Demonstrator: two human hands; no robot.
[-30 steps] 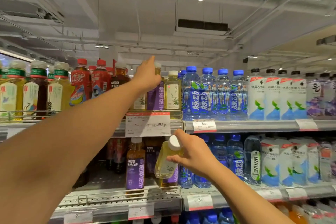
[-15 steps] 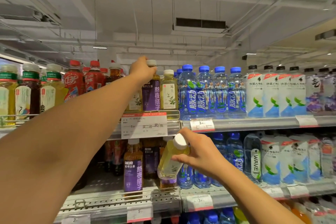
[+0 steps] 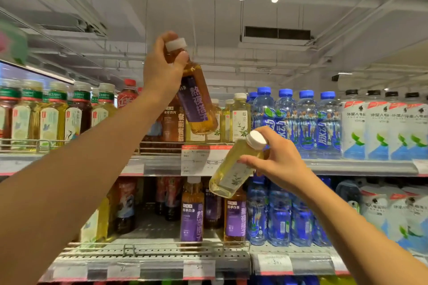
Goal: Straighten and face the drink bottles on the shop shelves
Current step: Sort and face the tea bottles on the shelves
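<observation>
Two bottles are in hand in the head view, the only view supplied.

Left hand (image 3: 162, 71): fingers and thumb curled round the neck of the purple-label tea bottle (image 3: 196, 99), just under its white cap. This bottle is clear of the upper shelf (image 3: 347, 165), tilted with its base toward 5 o'clock, in front of the tea row.

Right hand (image 3: 278, 164): fingers pinch the neck of the pale yellow bottle (image 3: 234, 169) below its white cap. That bottle is tilted, base toward 7 o'clock, in front of the price tag (image 3: 203, 159).

Matching purple-label bottles (image 3: 192, 215) stand on the lower shelf (image 3: 162, 259); pale bottles (image 3: 240, 120) like the yellow one stand on the upper shelf, at 3 o'clock from the lifted tea bottle.

Step in hand, as judged: a swap of two misplaced bottles. The next move calls for setting each bottle upright in its matching row, label outward, without knocking neighbours.
</observation>
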